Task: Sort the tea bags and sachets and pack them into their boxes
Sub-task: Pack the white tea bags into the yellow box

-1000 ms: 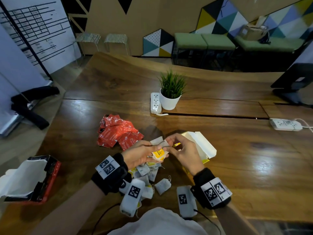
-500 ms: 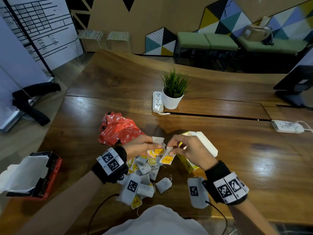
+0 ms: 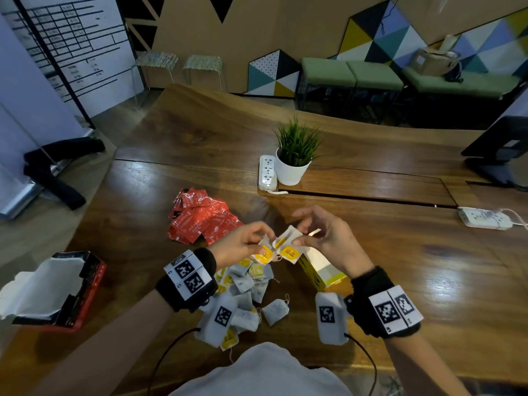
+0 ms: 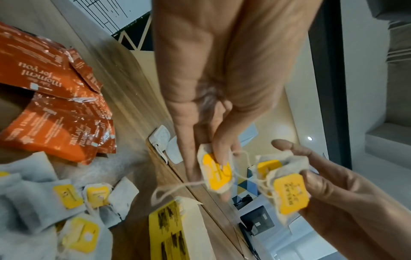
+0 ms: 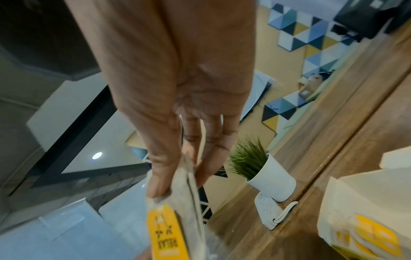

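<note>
Clutter first, from my left: red box [image 3: 71,295] lies open at the table's [image 3: 428,267] near-left edge, its white liner showing. Right of it sits a heap of red sachets [image 3: 203,218], and nearer me a loose pile of tea bags [image 3: 248,284] with yellow tags, partly hidden under my left wrist band. My left hand [image 3: 240,244] is raised over that pile, thumb and fingers pinching one tea bag [image 4: 215,172] by its top. Strings run tangled from it across to the two bags [image 4: 282,181] that my right hand [image 3: 331,238] pinches between thumb and fingers; the hands are close but not touching. Yellow box [image 3: 317,270] stands open just under my right hand, partly hidden by it. Beyond the hands, a white power strip [image 3: 267,172] lies touching a white pot [image 3: 291,172] with a green plant. Another strip [image 3: 484,218] lies far right, near a dark monitor base [image 3: 503,144]. Table is dark glossy wood. Behind it I see a whiteboard [image 3: 71,44] at left, two clear stools [image 3: 180,64], green benches [image 3: 351,72] and coloured triangle wall panels [image 3: 377,35].
</note>
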`<state>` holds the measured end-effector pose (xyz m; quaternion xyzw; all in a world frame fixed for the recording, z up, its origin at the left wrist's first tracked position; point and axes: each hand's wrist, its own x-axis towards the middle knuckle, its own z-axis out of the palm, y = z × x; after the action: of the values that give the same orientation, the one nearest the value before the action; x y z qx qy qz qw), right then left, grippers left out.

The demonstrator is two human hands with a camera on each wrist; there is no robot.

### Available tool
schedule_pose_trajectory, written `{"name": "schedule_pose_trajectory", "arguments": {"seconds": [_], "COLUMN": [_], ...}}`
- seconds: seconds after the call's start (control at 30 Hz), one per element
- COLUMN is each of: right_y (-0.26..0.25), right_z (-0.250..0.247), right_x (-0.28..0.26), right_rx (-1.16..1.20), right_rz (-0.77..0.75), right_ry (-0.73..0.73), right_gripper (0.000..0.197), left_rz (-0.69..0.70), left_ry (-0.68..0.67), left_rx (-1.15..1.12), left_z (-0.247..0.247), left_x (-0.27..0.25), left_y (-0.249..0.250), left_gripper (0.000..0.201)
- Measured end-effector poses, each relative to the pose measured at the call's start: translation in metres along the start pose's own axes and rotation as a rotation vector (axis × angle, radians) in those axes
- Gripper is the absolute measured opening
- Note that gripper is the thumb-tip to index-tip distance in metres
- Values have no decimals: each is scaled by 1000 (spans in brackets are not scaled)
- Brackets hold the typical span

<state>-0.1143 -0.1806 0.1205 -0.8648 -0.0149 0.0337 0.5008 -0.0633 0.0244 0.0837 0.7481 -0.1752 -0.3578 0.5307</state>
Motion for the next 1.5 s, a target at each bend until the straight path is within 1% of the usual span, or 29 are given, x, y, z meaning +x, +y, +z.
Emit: {"name": "schedule_pose_trajectory", "arguments": {"seconds": [0.03, 0.07, 0.1, 0.13, 0.17, 0.23, 0.3, 0.4, 0.47, 0.53, 0.63, 0.8, 0.9, 0.97, 1.03, 1.1, 1.13, 1.17, 1.23, 1.3, 1.33, 1.4, 1.47, 1.5], "right_y": [3, 5, 7, 9, 12, 16, 15, 6, -1, -3, -5, -9, -7, -4, 0, 4, 6, 9, 12, 12, 13, 14, 16, 18], "right_z": [-4, -6, -7, -6, -5, -1, 4, 14, 23, 28, 28, 25, 25, 27, 29, 32, 33, 34, 36, 36, 36, 34, 33, 32], "right_x": [-2, -5, -7, -8, -8, -9, -10, -9, -6, 0, 5, 4, 6, 7, 9, 10, 11, 12, 13, 13, 13, 14, 15, 16], "right_rx": [19, 13, -1, -13, -19, -25, -8, 66, 50, -66, -204, -229, -221, -270, -324, -352, -364, -373, -381, -386, -374, -325, -292, -258], "right_rz": [18, 37, 55, 77, 101, 143, 151, 151, 152, 130, 130, 146, 157, 149, 142, 125, 120, 123, 141, 128, 110, 83, 80, 94], "right_ry": [1, 0, 3, 8, 11, -3, -38, -138, -184, -196, -218, -258, -253, -241, -228, -201, -184, -171, -166, -200, -232, -330, -416, -420], "right_gripper": [45, 42, 34, 27, 25, 25, 24, 22, 21, 18, 16, 19, 18, 16, 16, 16, 15, 14, 14, 19, 24, 33, 32, 28], "left_rz": [-9, -12, -22, -37, -58, -118, -185, -197, -186, -174, -173, -128, -137, -175, -230, -237, -224, -215, -223, -224, -218, -198, -191, -185], "left_ry": [38, 68, 88, 105, 119, 139, 142, 129, 97, 76, 72, 136, 90, 57, 43, -10, -44, -63, -31, 8, -13, -102, -167, -170], "left_rx": [-51, -99, -134, -166, -190, -233, -265, -298, -282, -288, -377, -271, -256, -328, -467, -522, -481, -408, -264, -179, -134, 0, 148, 195], "left_z": [0, 1, 2, 3, 4, 7, 9, 15, 21, 26, 29, 31, 31, 31, 32, 33, 33, 33, 32, 30, 28, 26, 23, 21], "left_x": [-1, -2, -2, -2, -2, 1, 3, 6, 7, 6, 6, 7, 7, 8, 8, 8, 7, 6, 5, 7, 9, 12, 14, 15], "left_y": [-2, -4, -5, -6, -8, -13, -18, -24, -22, -20, -21, -21, -18, -17, -14, -12, -13, -14, -15, -16, -16, -14, -10, -7], "left_gripper": [38, 49, 59, 63, 61, 46, 31, 22, 24, 26, 28, 18, 23, 27, 32, 35, 38, 47, 71, 84, 88, 95, 99, 98]}}
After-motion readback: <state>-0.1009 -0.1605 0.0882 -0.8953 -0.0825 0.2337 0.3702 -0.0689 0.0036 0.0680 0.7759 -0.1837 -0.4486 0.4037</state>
